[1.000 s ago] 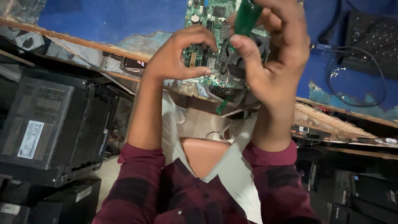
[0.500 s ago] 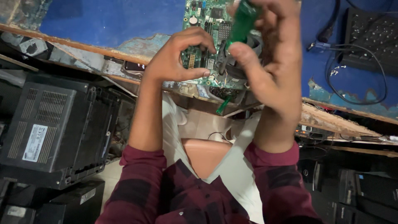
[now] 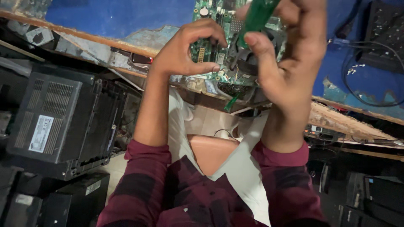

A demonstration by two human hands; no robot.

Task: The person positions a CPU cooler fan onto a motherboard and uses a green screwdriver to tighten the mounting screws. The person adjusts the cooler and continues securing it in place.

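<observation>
the right hand (image 3: 290, 67) has its fingers (image 3: 256, 44) curled tight around a green-handled tool (image 3: 256, 17), whose tip is hidden behind the thumb and whose upper end is cut off by the frame, while the left hand (image 3: 185, 52) pinches the near edge of a green circuit board (image 3: 210, 46) between thumb and bent fingers. the board lies at the edge of a blue worktop (image 3: 105, 17), its far part cut off and its centre covered by both hands. both forearms reach up from dark red plaid sleeves (image 3: 143, 185), wrists bent inward; a black computer case (image 3: 54, 122) sits below on the left.
</observation>
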